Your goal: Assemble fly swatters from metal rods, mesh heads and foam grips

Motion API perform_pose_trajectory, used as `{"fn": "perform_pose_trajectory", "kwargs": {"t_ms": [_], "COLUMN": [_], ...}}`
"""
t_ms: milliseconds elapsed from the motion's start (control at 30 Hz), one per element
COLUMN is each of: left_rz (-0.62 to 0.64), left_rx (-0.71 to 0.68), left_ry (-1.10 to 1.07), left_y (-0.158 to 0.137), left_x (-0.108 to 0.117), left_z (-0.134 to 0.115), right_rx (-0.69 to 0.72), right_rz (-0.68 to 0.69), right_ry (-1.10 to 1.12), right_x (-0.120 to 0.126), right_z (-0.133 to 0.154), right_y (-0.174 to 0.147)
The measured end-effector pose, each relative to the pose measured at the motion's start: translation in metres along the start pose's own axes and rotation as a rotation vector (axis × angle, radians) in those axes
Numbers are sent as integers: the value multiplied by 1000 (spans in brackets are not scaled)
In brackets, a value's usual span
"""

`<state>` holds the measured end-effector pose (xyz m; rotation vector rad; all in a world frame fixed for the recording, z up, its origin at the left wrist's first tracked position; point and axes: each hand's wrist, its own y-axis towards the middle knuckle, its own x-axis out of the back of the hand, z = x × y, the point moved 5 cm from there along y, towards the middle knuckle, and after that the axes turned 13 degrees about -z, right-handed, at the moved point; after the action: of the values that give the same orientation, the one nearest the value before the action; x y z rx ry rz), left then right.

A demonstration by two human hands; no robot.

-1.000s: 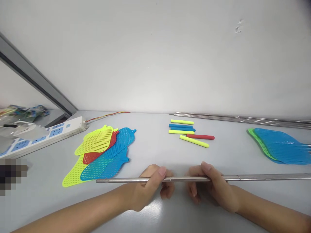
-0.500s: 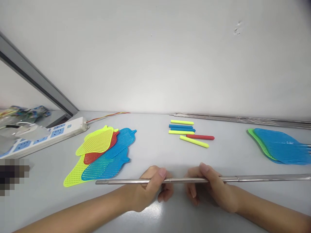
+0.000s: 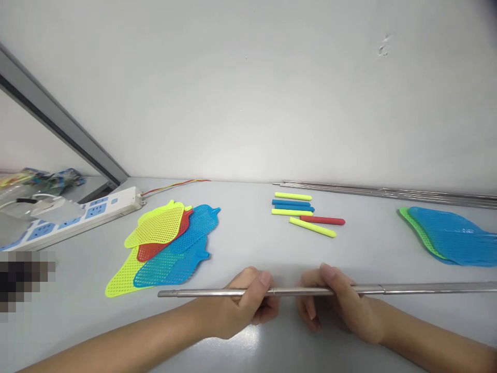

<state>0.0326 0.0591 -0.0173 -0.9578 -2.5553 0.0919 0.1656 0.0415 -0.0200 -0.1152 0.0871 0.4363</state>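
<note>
A thin silver telescopic rod [image 3: 287, 292] lies level across the front of the view, running out past the right edge. My left hand [image 3: 252, 298] pinches it between thumb and fingers left of centre. Just to the right, my right hand [image 3: 334, 295] grips the same rod, thumb on top and fingers curled beneath. Beyond the hands lie several coloured plastic handle sleeves: a red one [image 3: 323, 220], blue ones [image 3: 291, 203] and yellow ones [image 3: 312, 227]. Left of them is an overlapping pile of perforated fly swatter heads, with a blue head [image 3: 171, 267] nearest the rod's left end.
More silver rods [image 3: 388, 192] lie along the wall at the back right. Blue and green swatter heads [image 3: 454, 235] are stacked at the right edge. A white power strip [image 3: 93, 212] with a plug stands at the left, near plastic-wrapped items [image 3: 58, 180]. A pixelated dark patch covers the left edge.
Both hands keep their hold on the rod. The whole scene has shifted slightly right in view; the hands have barely moved relative to the table.
</note>
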Motion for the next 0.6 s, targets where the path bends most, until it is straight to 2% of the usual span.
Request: {"fn": "perform_pose_trajectory", "kwargs": {"t_ms": [600], "left_rz": [-5], "left_rx": [-36], "left_ry": [-5], "left_y": [2], "left_x": [-1], "left_z": [-3], "right_rx": [-32], "right_rz": [19], "right_ry": [-115], "right_x": [-4], "right_z": [10], "right_y": [0]}}
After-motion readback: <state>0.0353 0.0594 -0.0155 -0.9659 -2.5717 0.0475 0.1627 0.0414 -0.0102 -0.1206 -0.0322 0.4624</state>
